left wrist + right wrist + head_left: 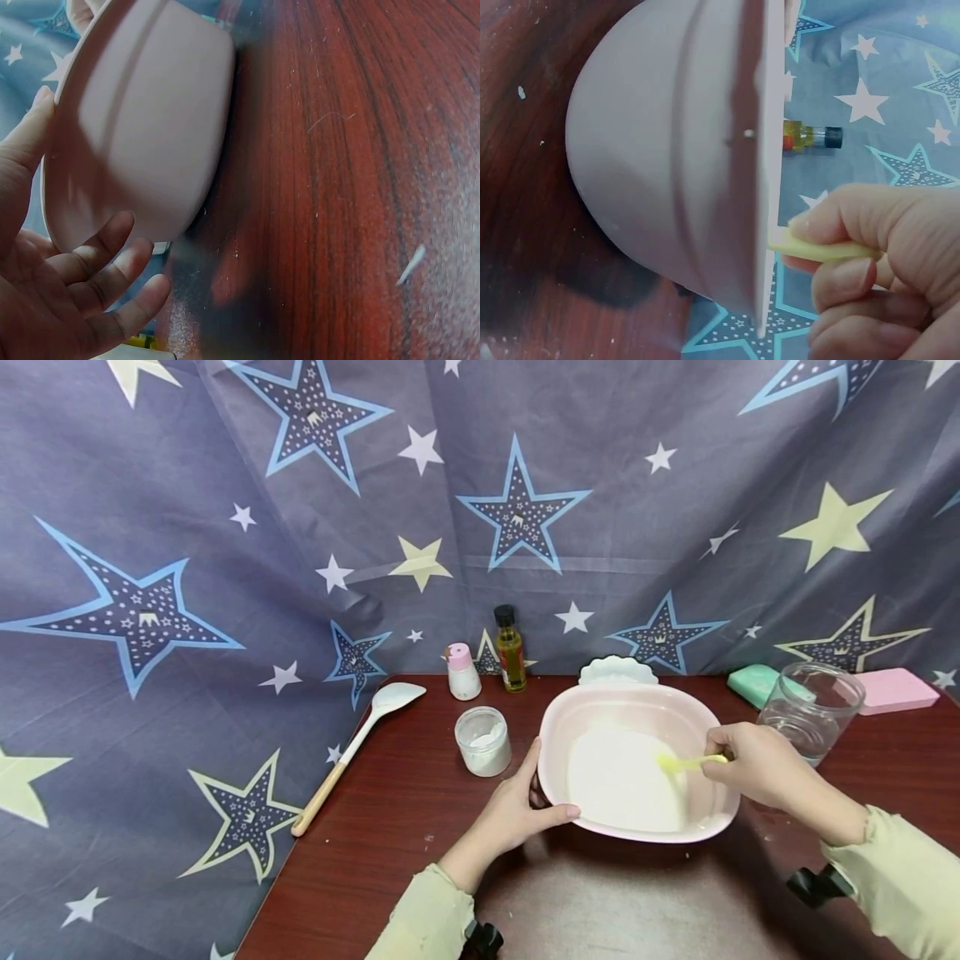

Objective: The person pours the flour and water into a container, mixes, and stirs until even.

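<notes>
A pale pink basin stands on the table with a smooth white mass across its bottom. My left hand holds the basin at its near left corner, the thumb over the rim and the fingers spread along the outside wall. In the left wrist view those fingers show against the basin's side. My right hand pinches the handle of a small yellow spoon over the basin's right side. The spoon's tip lies at the white mass. From the right wrist, the basin wall hides that tip.
Left of the basin are an open jar of white powder, a pink-capped shaker and an oil bottle. A long-handled spatula lies farther left. Behind is a white scalloped dish; right, a clear jug, green block and pink block.
</notes>
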The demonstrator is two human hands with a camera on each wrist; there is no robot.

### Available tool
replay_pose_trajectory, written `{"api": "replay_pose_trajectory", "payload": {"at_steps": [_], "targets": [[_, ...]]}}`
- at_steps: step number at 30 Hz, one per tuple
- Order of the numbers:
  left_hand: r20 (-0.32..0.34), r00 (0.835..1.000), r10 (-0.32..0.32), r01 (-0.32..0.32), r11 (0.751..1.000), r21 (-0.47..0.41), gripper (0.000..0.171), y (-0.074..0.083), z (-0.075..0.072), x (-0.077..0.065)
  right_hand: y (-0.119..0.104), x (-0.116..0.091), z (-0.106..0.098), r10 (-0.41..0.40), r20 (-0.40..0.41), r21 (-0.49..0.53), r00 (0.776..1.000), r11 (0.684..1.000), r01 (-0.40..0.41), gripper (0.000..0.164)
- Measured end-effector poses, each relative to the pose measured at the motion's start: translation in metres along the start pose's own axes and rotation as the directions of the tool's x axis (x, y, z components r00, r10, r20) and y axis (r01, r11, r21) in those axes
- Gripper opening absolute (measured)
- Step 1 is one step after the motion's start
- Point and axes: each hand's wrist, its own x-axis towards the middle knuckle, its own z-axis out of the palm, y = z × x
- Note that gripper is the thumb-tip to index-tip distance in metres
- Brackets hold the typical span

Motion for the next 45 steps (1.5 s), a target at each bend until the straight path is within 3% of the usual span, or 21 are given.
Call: {"api": "replay_pose_trajectory", "payload": {"at_steps": [10,17,22,29,34,41,45], "targets": [[0.001,1.0,0.001,-0.001,1.0,0.003,0.108,0.0,-0.001,0.0,-0.006,-0.014,-0.013,-0.029,0.123,0.001,0.992,1.0,0.029,0.025],[0.006,1.0,0.006,-0.006,1.0,0.001,0.107,-0.001,-0.001,0.0,-0.006,-0.015,-0.02,-0.078,0.26,0.155,0.962,0.987,0.038,0.023],[0.004,1.0,0.018,-0.018,1.0,-0.001,0.107,0.0,-0.001,-0.001,-0.003,-0.013,-0.017,-0.16,0.294,0.271,0.942,0.959,0.078,0.024],[0.008,1.0,-0.007,0.007,1.0,0.009,0.108,0.0,-0.001,0.0,-0.003,-0.009,-0.007,-0.246,0.281,0.409,0.928,0.905,0.116,0.022],[0.005,1.0,-0.007,0.007,1.0,0.007,0.107,0.0,-0.001,0.001,-0.008,-0.006,0.003,-0.218,0.277,0.414,0.936,0.906,0.088,0.019],[0.004,1.0,0.009,-0.009,1.0,0.011,0.106,0.001,-0.001,0.0,-0.018,0.0,0.022,-0.272,0.18,0.473,0.945,0.867,0.16,0.019],[0.003,1.0,0.008,-0.008,1.0,0.009,0.106,0.001,-0.001,0.0,-0.027,0.005,0.032,-0.263,0.106,0.456,0.959,0.87,0.188,0.019]]}}
